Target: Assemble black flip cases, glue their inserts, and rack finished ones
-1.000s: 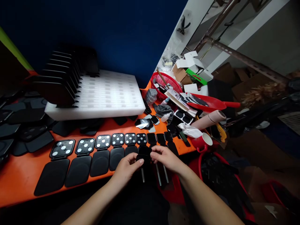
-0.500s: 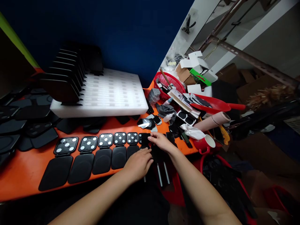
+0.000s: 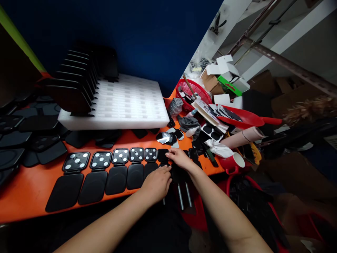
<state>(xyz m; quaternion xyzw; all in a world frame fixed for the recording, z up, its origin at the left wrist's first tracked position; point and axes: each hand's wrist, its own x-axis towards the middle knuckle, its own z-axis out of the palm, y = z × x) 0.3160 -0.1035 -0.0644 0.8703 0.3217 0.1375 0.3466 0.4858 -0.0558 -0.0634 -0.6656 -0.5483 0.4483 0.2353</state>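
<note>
A row of hinged black cases lies along the front of the orange table (image 3: 37, 189). Their upper halves, like the dotted square panel (image 3: 76, 161), carry white round dots; the lower halves are plain black flaps (image 3: 64, 192). My right hand (image 3: 179, 158) pinches the right edge of a black square pad (image 3: 162, 155), which covers an upper panel in the row. Lower down, my left hand (image 3: 157, 182) lies over the flap below it, its fingers stretched and resting near the hinge. More black pieces beyond my right hand are partly hidden.
Behind the row sits a white foam block (image 3: 129, 105) with black plates (image 3: 76, 84) standing in it. Loose silver and black pads (image 3: 168, 137) lie beyond my hands. A red basket (image 3: 193, 92), red mug (image 3: 233, 162) and beige roll (image 3: 243, 137) crowd the right side.
The black square pad has moved left and now covers the dots that showed at its left edge. The whole view has shifted slightly; my left hand stays over the flap.
</note>
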